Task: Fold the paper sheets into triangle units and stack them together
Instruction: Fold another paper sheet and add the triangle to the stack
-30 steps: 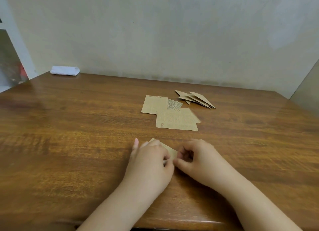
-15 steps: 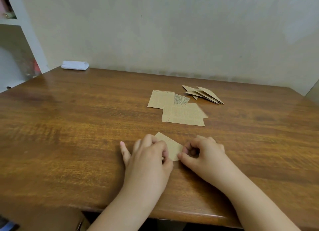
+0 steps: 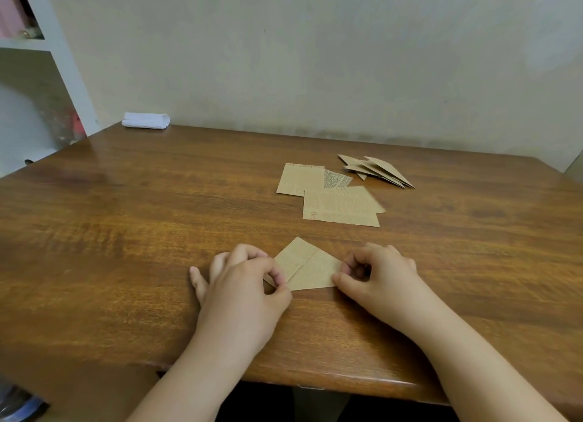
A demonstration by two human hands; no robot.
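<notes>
A partly folded brown paper piece (image 3: 307, 268) lies on the wooden table (image 3: 126, 219) between my hands, pointed at its far end with a centre seam. My left hand (image 3: 244, 283) pinches its left corner between thumb and curled fingers. My right hand (image 3: 377, 275) pinches its right corner the same way. Farther back lie flat printed brown sheets (image 3: 339, 205), overlapping. Behind them to the right sits a pile of folded triangle units (image 3: 378, 171).
A folded white cloth (image 3: 145, 120) lies at the table's far left corner by the wall. A white shelf unit (image 3: 34, 74) stands to the left. The table's near edge runs just below my wrists.
My hands have spread apart, exposing more of the folded piece, which now shows a pointed top and centre seam. The camera view has also shifted right and down.
</notes>
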